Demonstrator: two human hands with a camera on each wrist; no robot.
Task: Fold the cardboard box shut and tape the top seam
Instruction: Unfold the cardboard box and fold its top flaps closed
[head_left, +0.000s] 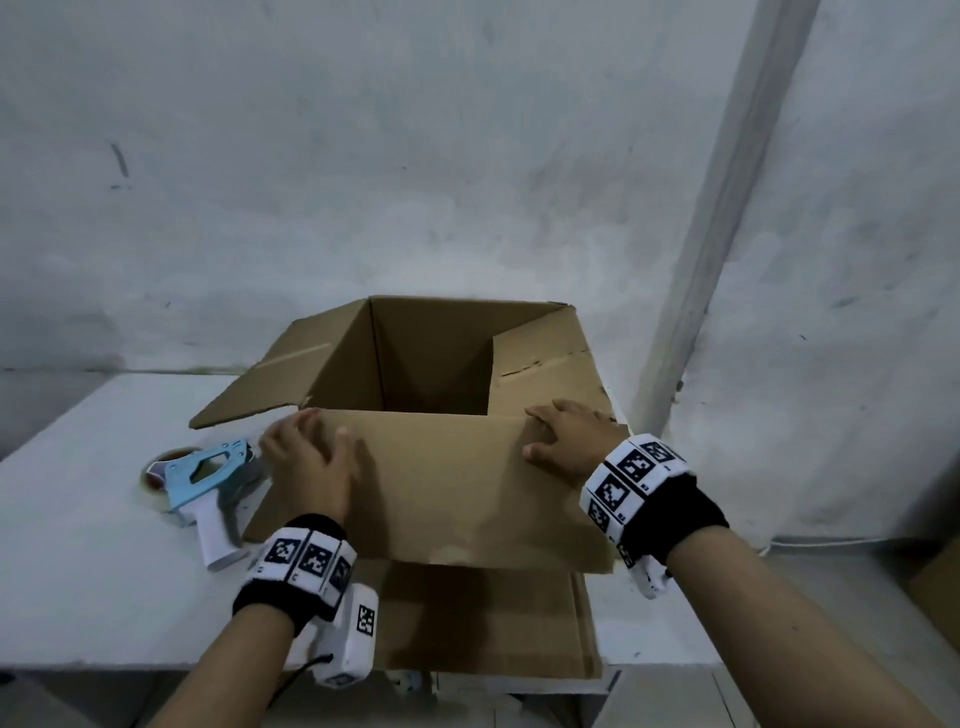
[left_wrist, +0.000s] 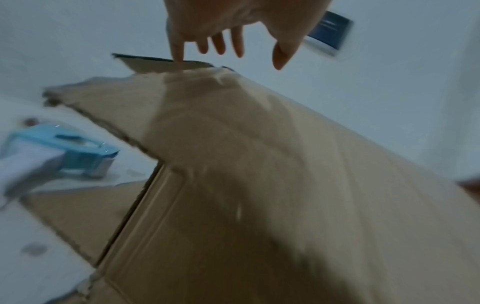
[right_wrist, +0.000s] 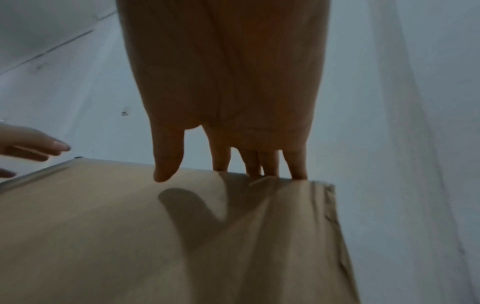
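A brown cardboard box (head_left: 436, 364) stands open on a white table (head_left: 78, 571). Its near flap (head_left: 447, 483) tilts up toward me; the left flap (head_left: 270, 369) and right flap (head_left: 550, 353) spread outward. My left hand (head_left: 306, 457) rests with straight fingers at the near flap's left end; its fingers (left_wrist: 221, 43) hang spread above the flap edge. My right hand (head_left: 566, 441) lies on the flap's right end, and its fingertips (right_wrist: 259, 168) touch the top edge. A blue and white tape dispenser (head_left: 208, 488) lies on the table left of the box.
A grey wall (head_left: 415, 156) rises right behind the box, with a pale vertical post (head_left: 717, 234) at the right. The table's front edge (head_left: 104, 667) runs just below my left forearm. A brown box corner (head_left: 940, 577) shows at far right.
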